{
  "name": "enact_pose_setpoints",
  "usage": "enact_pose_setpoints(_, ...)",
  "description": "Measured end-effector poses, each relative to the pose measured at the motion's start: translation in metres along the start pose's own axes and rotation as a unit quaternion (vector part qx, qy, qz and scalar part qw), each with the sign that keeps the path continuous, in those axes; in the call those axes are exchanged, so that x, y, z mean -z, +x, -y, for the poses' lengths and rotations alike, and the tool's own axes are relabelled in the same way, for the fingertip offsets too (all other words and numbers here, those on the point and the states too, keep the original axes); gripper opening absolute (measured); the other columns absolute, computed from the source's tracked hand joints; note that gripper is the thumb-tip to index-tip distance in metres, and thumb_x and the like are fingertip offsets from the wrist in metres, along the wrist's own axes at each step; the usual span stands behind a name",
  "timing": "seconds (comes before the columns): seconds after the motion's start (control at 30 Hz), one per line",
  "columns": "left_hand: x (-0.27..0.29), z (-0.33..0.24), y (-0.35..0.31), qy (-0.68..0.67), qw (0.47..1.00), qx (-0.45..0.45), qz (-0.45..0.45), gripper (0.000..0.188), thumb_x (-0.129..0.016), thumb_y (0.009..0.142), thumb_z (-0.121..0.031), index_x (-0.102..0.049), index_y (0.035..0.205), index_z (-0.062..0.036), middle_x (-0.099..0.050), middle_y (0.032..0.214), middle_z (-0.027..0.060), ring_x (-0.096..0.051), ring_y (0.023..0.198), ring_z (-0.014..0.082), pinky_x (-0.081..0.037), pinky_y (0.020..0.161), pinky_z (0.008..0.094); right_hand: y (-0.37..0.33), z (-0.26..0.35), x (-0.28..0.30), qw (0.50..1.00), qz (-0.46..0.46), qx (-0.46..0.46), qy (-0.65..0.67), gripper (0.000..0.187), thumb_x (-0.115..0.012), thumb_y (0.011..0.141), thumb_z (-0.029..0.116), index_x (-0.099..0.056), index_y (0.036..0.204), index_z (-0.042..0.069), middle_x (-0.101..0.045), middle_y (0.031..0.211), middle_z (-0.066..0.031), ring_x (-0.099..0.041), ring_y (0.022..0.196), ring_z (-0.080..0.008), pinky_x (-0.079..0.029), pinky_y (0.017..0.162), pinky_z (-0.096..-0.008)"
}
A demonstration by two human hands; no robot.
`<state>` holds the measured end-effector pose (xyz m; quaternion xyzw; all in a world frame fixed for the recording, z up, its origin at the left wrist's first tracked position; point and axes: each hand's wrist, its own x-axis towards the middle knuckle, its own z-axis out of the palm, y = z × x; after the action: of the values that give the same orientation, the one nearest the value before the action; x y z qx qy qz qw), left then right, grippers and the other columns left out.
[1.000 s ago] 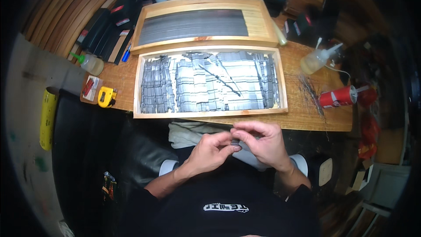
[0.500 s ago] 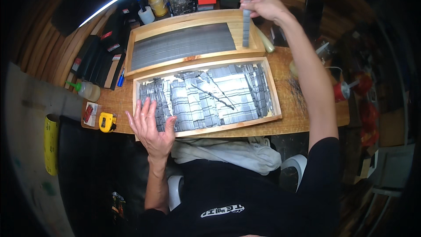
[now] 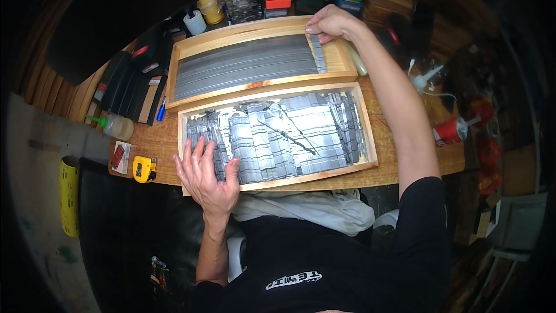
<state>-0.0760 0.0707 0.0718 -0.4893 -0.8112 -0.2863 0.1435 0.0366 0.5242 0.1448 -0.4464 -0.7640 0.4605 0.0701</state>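
Between the fingers and thumb of my right hand (image 3: 333,24) is the upper end of a narrow grey strip (image 3: 318,58). It sits inside the far wooden tray (image 3: 346,74), at the right end of a row of grey strips (image 3: 243,64) packed side by side. Whether the held strip touches the row is hard to tell. My left hand (image 3: 209,177) lies with fingers spread over the front left corner of the near wooden tray (image 3: 307,178), holding nothing. Several loose grey strips (image 3: 249,139) fill that tray, with a few thin dark slivers on top.
Left of the trays are a yellow tape measure (image 3: 143,169), a blue pen (image 3: 161,109) and a green-tipped squeeze bottle (image 3: 117,127). Small boxes (image 3: 278,1) and jars line the back. On the right stands a red can (image 3: 450,131). A grey cloth (image 3: 307,211) covers my lap.
My right hand has brought the strip down and left, up to the end of the row in the far tray. The left hand stays on the near tray. The view has shifted slightly.
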Motion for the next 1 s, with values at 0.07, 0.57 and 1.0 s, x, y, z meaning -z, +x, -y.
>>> enact_pose_setpoints(0.07,-0.002,0.002,-0.001,-0.003,1.0,0.002,0.001,0.059,-0.076,0.094,-0.05,-0.07,0.129,-0.0023,-0.067,0.138,0.0164,-0.047,0.148,0.0387,-0.017,0.128,0.0601,0.001,0.0,-0.002,1.0,-0.018,-0.002,-0.015,0.018,-0.083,0.093,0.013,-0.08,0.105,0.0,-0.077,0.091,-0.0102,-0.074,0.075,-0.015,-0.066,0.067,-0.0283)
enact_pose_setpoints(0.57,-0.002,0.002,-0.001,-0.01,1.0,0.002,-0.011,0.055,-0.08,0.092,-0.046,-0.072,0.125,-0.0029,-0.069,0.133,0.0162,-0.05,0.145,0.0393,-0.02,0.127,0.0588,-0.006,-0.004,-0.017,0.988,-0.047,0.019,-0.148,0.018,-0.08,0.092,0.016,-0.082,0.103,0.002,-0.075,0.085,-0.0104,-0.067,0.062,-0.0192,-0.058,0.057,-0.0336)
enact_pose_setpoints(1.0,-0.003,0.0,0.0,-0.018,1.0,0.005,-0.015,0.051,-0.081,0.091,-0.043,-0.073,0.122,-0.0028,-0.07,0.13,0.0159,-0.051,0.143,0.0398,-0.022,0.127,0.0591,-0.004,-0.006,-0.012,0.991,-0.023,0.009,-0.134,0.02,-0.076,0.1,0.017,-0.078,0.111,0.001,-0.073,0.088,-0.0064,-0.067,0.07,-0.0106,-0.061,0.063,-0.0274)
